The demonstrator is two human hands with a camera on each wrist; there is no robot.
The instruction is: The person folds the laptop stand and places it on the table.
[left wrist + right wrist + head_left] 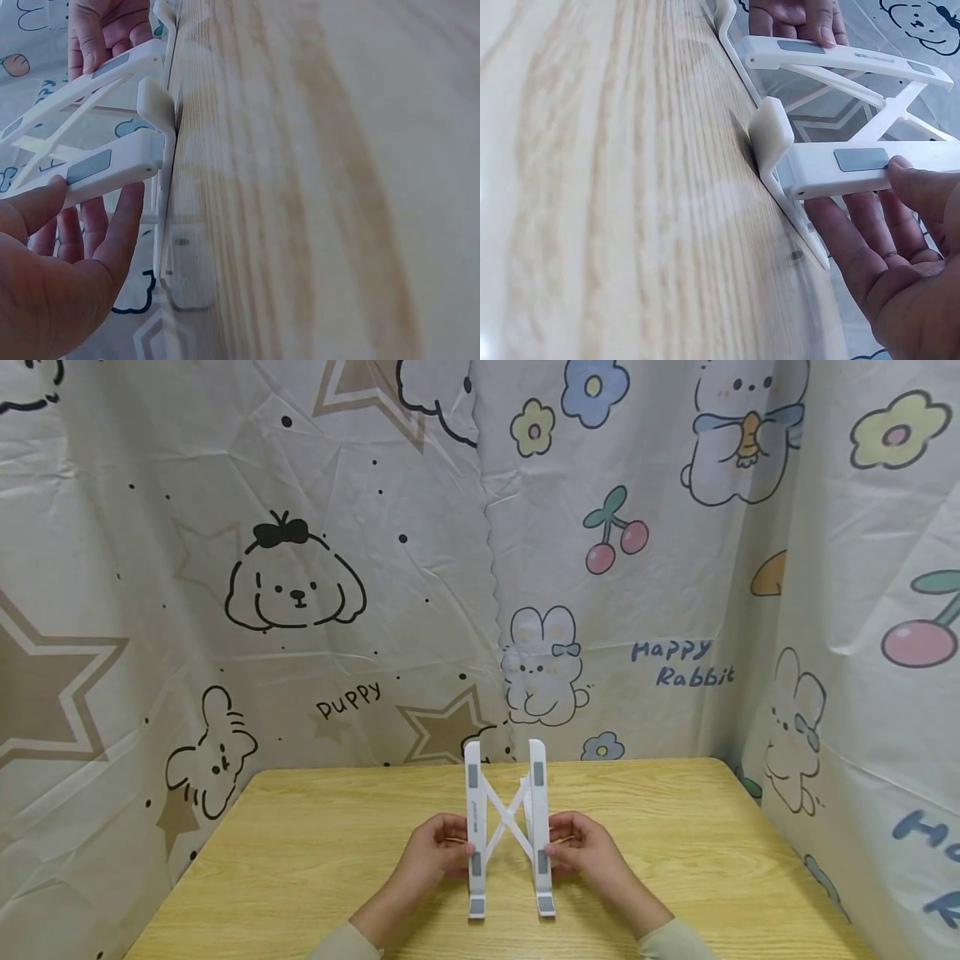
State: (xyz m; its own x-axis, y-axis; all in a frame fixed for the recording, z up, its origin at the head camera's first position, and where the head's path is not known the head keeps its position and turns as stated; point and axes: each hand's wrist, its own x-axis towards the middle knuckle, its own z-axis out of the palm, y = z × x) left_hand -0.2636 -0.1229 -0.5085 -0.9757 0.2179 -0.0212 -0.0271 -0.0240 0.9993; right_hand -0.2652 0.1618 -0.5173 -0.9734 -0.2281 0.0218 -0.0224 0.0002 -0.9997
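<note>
A white folding laptop stand (pixel 508 817) with grey pads and crossed bars stands on the wooden table in the head view. My left hand (pixel 438 847) grips its left arm, thumb on the upper face and fingers beneath. On the opposite side, my right hand (pixel 588 847) holds the right arm in the same way. The left wrist view shows the left hand (pixel 67 262) around the nearer arm of the stand (pixel 112 161), just behind its upturned lip. In the right wrist view, the right hand's thumb (pixel 922 187) lies beside a grey pad.
The wooden table (pixel 337 835) spreads to both sides of the stand. Behind it and at the sides hangs a pale curtain (pixel 420 635) printed with puppies, rabbits, stars and flowers, meeting the table's back edge.
</note>
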